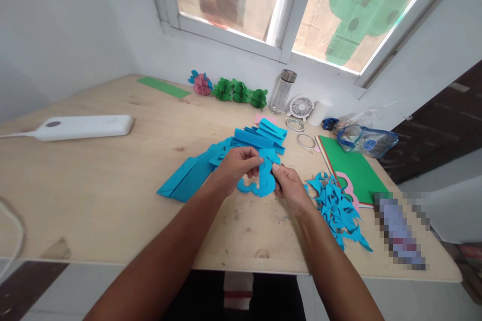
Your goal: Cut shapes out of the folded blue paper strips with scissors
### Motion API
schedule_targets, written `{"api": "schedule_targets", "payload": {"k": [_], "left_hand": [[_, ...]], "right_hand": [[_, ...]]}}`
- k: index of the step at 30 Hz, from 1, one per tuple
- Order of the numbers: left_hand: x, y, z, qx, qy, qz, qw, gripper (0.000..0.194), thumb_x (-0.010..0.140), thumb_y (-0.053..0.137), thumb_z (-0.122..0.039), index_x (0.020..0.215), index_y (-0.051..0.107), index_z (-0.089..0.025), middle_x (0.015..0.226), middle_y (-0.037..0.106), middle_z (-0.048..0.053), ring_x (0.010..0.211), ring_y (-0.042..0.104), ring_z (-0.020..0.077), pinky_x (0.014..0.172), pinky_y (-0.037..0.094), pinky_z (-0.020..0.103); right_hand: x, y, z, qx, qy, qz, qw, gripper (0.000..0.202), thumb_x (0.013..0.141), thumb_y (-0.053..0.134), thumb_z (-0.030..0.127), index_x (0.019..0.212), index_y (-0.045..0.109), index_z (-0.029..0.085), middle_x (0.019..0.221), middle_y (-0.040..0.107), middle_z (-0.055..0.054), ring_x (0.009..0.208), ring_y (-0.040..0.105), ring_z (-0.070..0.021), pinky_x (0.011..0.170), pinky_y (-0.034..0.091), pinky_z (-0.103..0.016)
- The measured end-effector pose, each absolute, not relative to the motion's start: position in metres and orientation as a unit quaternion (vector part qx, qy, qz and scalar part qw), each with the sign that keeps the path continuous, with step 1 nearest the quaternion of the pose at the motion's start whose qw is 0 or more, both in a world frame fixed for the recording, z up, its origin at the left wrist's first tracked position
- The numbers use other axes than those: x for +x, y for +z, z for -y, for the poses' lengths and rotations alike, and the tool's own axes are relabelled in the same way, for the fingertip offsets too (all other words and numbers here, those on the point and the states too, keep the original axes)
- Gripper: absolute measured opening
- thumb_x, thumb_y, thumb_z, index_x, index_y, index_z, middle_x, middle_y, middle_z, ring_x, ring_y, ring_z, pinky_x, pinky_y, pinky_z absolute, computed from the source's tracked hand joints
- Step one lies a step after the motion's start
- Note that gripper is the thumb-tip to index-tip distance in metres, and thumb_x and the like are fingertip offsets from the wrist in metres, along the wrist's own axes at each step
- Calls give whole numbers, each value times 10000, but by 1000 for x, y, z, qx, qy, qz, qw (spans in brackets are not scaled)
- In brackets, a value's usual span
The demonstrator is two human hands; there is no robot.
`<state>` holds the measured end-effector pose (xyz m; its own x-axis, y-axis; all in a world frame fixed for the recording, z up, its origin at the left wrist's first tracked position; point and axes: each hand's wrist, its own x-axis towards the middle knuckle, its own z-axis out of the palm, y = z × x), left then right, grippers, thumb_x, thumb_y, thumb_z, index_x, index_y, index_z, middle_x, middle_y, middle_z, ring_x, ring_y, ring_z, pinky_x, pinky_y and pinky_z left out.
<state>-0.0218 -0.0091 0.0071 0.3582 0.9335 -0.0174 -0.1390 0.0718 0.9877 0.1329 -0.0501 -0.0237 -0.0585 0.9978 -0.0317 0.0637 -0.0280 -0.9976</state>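
Note:
Both hands hold a blue cut-out paper shape (263, 184) with rounded lobes, just above the wooden table (113, 185). My left hand (238, 166) pinches its upper left part; my right hand (288, 185) grips its right edge. Behind the hands lies a stack of folded blue paper strips (259, 138), and longer folded blue pieces (188, 175) spread out to the left. To the right of my right hand sits a heap of blue paper offcuts (337, 208).
Green and pink sheets (348, 165) lie at the right, with a clear pouch (367, 141) behind them. Tape rolls (306, 140), a small white fan (301, 107), a bottle (282, 91), green paper decorations (239, 92) and a white power strip (81, 127) line the back.

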Motion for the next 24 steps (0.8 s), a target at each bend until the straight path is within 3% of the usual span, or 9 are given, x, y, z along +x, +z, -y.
{"api": "schedule_targets", "payload": {"k": [24], "left_hand": [[-16, 5, 11, 470, 417, -339, 700, 193, 671, 647, -226, 576, 491, -163, 488, 544, -33, 441, 476, 71, 455, 377, 200]], "right_hand": [[126, -32, 50, -481, 534, 468, 514, 460, 797, 543, 579, 563, 440, 196, 409, 340, 75, 391, 243, -71, 401, 171, -231]]}}
